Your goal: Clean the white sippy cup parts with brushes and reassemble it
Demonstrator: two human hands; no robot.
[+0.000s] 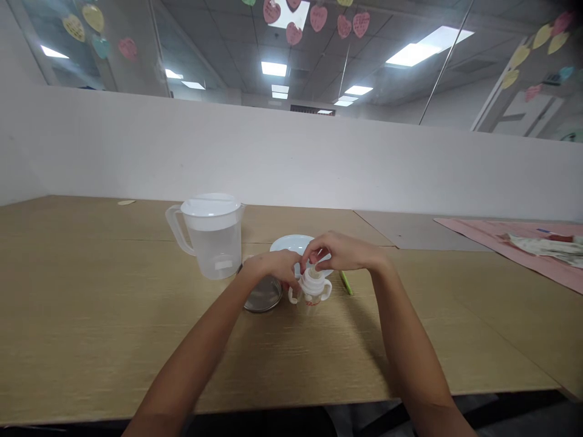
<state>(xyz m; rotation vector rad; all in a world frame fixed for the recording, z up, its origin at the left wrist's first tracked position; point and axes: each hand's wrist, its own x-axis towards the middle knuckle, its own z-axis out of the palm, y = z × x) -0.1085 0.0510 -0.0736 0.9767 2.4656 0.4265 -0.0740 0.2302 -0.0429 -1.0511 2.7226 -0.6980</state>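
A small baby bottle (pixel 313 290) with a white collar, two side handles and red print stands upright on the table. My left hand (pixel 283 267) is closed around its left side, near the handle. From above, my right hand (pixel 339 252) pinches the pale nipple (pixel 314 271) at the top of the bottle with thumb and fingers. Behind both hands lies a white plate (pixel 291 242), partly covered by them. Under my left wrist sits a round metal-rimmed dish (pixel 264 295), partly hidden. Just right of the bottle is a thin green stick-like object (pixel 346 283).
A translucent lidded pitcher (pixel 214 243) stands at the back left, handle facing left. On the right, a pink cloth (pixel 478 233) bears a whitish fabric item (pixel 542 246). A white wall (pixel 291 152) rises behind the wooden table (pixel 113 315), whose front edge is close to me.
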